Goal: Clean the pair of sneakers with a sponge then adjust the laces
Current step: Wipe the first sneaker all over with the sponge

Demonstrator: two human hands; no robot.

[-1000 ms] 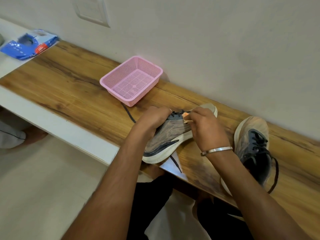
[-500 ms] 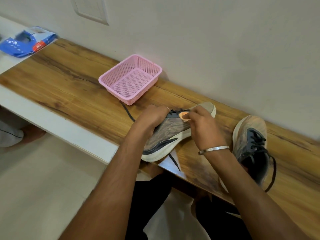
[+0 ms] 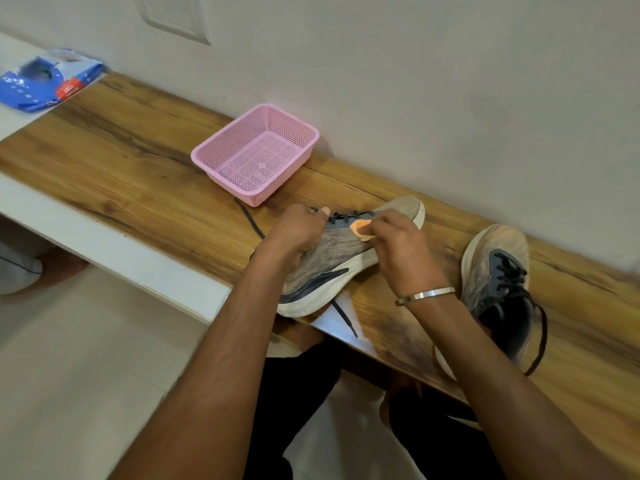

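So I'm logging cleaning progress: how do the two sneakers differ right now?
The held sneaker is tipped on its side, gripped by the left hand, while the right hand presses an orange sponge to it. The other sneaker sits upright, untouched. Both are grey with dark, loose laces.

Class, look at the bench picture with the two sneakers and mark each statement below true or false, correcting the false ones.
1. The right hand pinches an orange sponge against the sneaker being cleaned. True.
2. The pink basket holds the second sneaker. False: nothing shows inside it; the second sneaker lies on the wooden bench, to the right.
3. The left hand grips the sneaker being cleaned. True.
4. A silver bangle sits on the left wrist. False: it is on the right wrist.
5. A blue packet lies at the bench's far left end. True.
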